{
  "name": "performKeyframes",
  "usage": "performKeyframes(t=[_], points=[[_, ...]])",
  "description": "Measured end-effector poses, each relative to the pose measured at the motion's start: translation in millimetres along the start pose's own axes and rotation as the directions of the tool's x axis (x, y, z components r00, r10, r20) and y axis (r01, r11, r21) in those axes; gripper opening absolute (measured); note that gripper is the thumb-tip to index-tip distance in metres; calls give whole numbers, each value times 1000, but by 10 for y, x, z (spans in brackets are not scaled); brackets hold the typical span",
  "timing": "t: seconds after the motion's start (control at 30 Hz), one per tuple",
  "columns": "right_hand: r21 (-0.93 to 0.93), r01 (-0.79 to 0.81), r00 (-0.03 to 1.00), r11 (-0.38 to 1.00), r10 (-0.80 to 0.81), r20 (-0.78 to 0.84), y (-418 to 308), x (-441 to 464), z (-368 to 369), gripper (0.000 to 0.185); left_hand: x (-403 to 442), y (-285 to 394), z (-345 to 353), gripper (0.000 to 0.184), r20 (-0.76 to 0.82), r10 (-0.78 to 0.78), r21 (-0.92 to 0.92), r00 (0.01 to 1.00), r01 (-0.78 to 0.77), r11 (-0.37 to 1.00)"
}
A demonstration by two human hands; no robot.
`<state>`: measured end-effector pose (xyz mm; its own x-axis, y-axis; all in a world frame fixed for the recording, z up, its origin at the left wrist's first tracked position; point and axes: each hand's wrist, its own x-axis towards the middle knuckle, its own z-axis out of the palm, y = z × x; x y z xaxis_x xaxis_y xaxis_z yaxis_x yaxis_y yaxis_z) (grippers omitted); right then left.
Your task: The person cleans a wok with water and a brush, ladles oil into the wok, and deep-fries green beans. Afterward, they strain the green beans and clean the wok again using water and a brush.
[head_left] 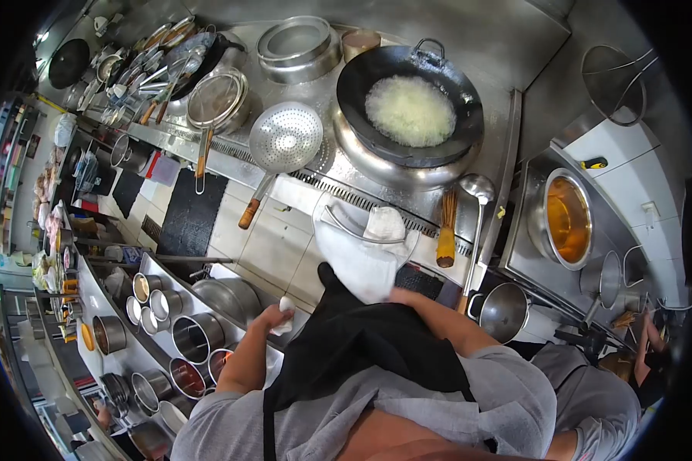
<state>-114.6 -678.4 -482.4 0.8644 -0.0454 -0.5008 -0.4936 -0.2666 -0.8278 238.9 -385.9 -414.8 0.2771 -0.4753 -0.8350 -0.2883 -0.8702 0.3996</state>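
A small white cloth (286,307) shows in my left hand (275,315), whose fingers are closed round it beside the apron. My right hand (397,296) is at the lower edge of a large white towel (355,265), gripping it; its fingertips are hidden and a little blurred. The towel hangs at the stove's front edge, by a curved metal handle and a folded white cloth (384,224). Beyond it, a black wok (354,100) holds pale, bubbling food (411,110).
A perforated ladle (285,138) with a wooden handle juts over the stove edge. Right of the towel are a bamboo brush (447,234) and long ladle (477,188). An oil-filled bowl (567,219) stands right, metal pots (197,336) left. Another person (592,392) is at lower right.
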Motion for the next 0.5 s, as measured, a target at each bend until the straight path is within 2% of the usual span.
performKeyframes(t=[0.07,0.1,0.13,0.2,0.23,0.27,0.3,0.33,0.4,0.47,0.5], points=[[111,-266,961,958,255,104,491,-488,36,49,48,-98,14,49,14,69,87,998,-70,994],[-163,-228,974,960,227,-27,844,-765,204,46,71,-150,33,50,1,43,10,999,-43,999],[-429,-211,976,878,166,-141,1056,-925,293,44,111,-214,34,50,-8,17,-67,1000,-17,998],[-264,-83,894,961,-45,-445,438,-1506,204,35,91,-158,-86,51,-47,62,50,997,-60,997],[-266,-95,887,959,-40,-460,80,-1644,132,35,211,-274,-77,52,-51,83,-54,995,-86,995],[74,-117,820,990,139,-555,-281,-1695,29,32,247,-247,-130,52,-40,100,-49,994,-102,994],[406,-91,741,909,334,-582,-579,-1712,-76,31,249,-199,-172,53,-63,58,-22,996,-60,998],[387,-24,686,922,296,-664,-780,-1708,-201,26,288,-153,-223,54,-88,21,4,996,-21,1000],[264,-183,377,947,315,-871,-977,-1517,-346,25,791,-343,-203,52,-55,60,24,997,-59,998],[207,-94,185,974,221,-957,-973,-1255,-442,21,1037,-313,-191,48,37,95,-215,995,-85,973],[209,-104,167,972,225,-960,-980,-1203,-501,21,996,-83,-272,43,64,87,-154,994,-76,985]])
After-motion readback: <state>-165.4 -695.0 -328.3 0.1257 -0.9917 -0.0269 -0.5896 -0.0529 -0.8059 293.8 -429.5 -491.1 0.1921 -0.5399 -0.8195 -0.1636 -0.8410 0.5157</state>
